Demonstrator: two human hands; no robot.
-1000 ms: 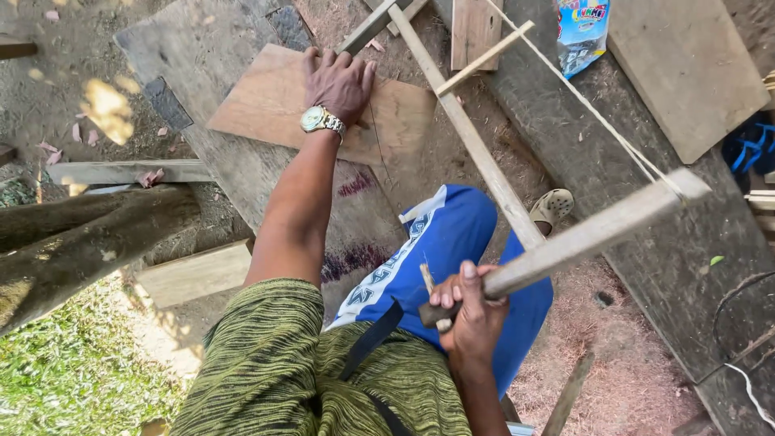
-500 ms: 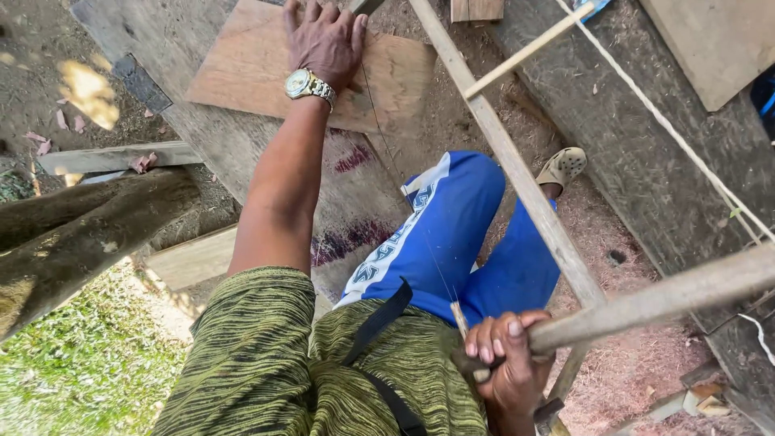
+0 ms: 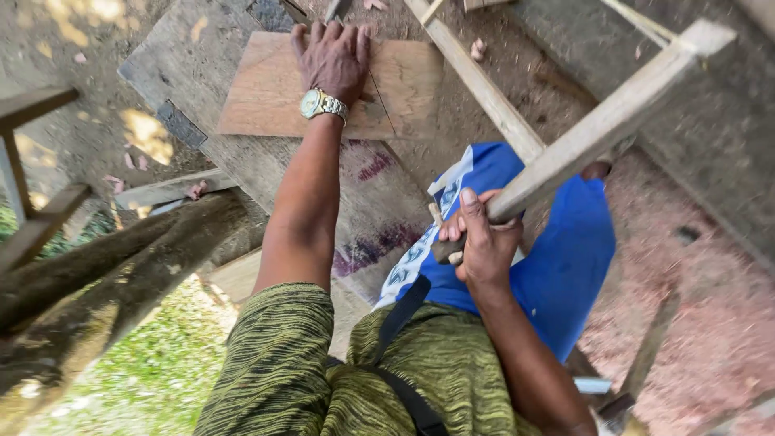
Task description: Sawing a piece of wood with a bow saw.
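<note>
My left hand (image 3: 333, 58), with a metal wristwatch (image 3: 321, 104) on the wrist, lies flat with fingers spread on a thin brown wooden board (image 3: 266, 89). The board rests on a wide grey plank bench (image 3: 202, 153). My right hand (image 3: 482, 238) is shut on the end of one wooden arm of a frame saw (image 3: 597, 129). The saw's long centre bar (image 3: 484, 89) runs up toward the board's right end. A thin cut line shows in the board just right of my left hand. My knee in blue shorts (image 3: 557, 258) is raised under the saw.
Pinkish sawdust (image 3: 710, 323) covers the ground at right. A rough log (image 3: 113, 274) slants at left, with grass (image 3: 153, 379) below it. A wooden frame (image 3: 32, 161) stands at the far left edge. Wood chips lie on the dirt at the top.
My right hand has drawn the saw frame back and up toward me, then its arm swung higher to the right. My left hand has stayed pressed on the board.
</note>
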